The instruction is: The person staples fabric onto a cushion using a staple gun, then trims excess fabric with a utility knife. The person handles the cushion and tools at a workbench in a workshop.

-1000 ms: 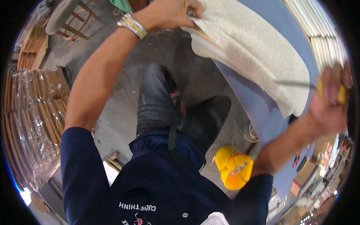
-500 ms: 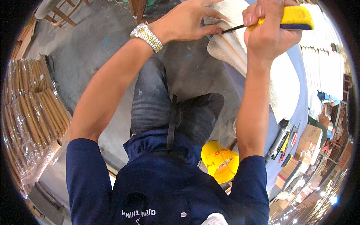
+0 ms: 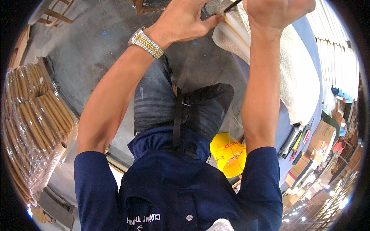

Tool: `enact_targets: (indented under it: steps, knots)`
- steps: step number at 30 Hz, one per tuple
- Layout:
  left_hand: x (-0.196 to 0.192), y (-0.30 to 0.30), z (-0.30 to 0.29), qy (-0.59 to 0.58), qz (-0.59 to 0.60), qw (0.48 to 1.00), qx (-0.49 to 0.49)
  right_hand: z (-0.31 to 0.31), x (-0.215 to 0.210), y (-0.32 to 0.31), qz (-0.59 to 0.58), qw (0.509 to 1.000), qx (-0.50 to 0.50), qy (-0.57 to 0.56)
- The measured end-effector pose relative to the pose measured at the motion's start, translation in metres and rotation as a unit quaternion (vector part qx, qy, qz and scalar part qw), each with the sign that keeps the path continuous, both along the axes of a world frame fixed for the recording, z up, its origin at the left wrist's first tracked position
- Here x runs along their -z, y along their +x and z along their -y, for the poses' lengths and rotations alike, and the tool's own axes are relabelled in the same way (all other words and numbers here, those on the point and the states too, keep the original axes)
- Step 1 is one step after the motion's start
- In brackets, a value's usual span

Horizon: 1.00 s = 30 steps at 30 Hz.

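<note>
My left hand [image 3: 187,19], with a metal-band watch on its wrist, reaches to the upper edge of the view. Its thumb is stretched out against the edge of a cream fabric-covered piece [image 3: 295,82]; the fingertips are cut off by the frame. My right hand [image 3: 277,13] is closed on a tool with a thin dark shaft [image 3: 232,5]; its yellow handle is out of view now. The tip meets the piece near my left thumb, by a pale strip [image 3: 237,32] along the edge. The piece lies on a blue-grey covered surface [image 3: 310,40].
On the right of that surface lie a black stapler-like tool [image 3: 291,141] and several small hand tools. Below stands a yellow bucket [image 3: 228,156]. Plastic-wrapped brown tubes [image 3: 38,111] are stacked at left. A cardboard box [image 3: 322,140] sits at right; a wooden stool [image 3: 58,15] stands far left.
Both hands have moved up in the view, taking the tool handle and the left fingertips out of frame. The tool's shaft is steeper, its tip still by the left thumb.
</note>
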<state>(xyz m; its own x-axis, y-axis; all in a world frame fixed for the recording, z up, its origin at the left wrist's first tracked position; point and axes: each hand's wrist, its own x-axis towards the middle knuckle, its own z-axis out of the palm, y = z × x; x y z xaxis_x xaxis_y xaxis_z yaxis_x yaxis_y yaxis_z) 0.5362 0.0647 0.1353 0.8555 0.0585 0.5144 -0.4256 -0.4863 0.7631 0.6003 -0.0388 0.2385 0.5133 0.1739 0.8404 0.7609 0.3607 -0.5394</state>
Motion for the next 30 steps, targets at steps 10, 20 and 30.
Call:
enact_targets:
  steps: [10, 20, 30]
  knots:
    - [-0.019, 0.003, 0.004, -0.034, -0.041, 0.999, -0.011, 0.008, -0.01, 0.012, -0.106, 0.989, -0.096, -0.041]
    - [-0.031, 0.018, -0.01, 0.184, 0.043, 0.982, 0.007, 0.099, -0.002, 0.021, -0.016, 0.98, -0.191, -0.057]
    - [-0.047, 0.027, -0.011, 0.311, 0.03, 0.95, 0.025, 0.07, 0.011, 0.013, 0.051, 0.986, -0.151, -0.041]
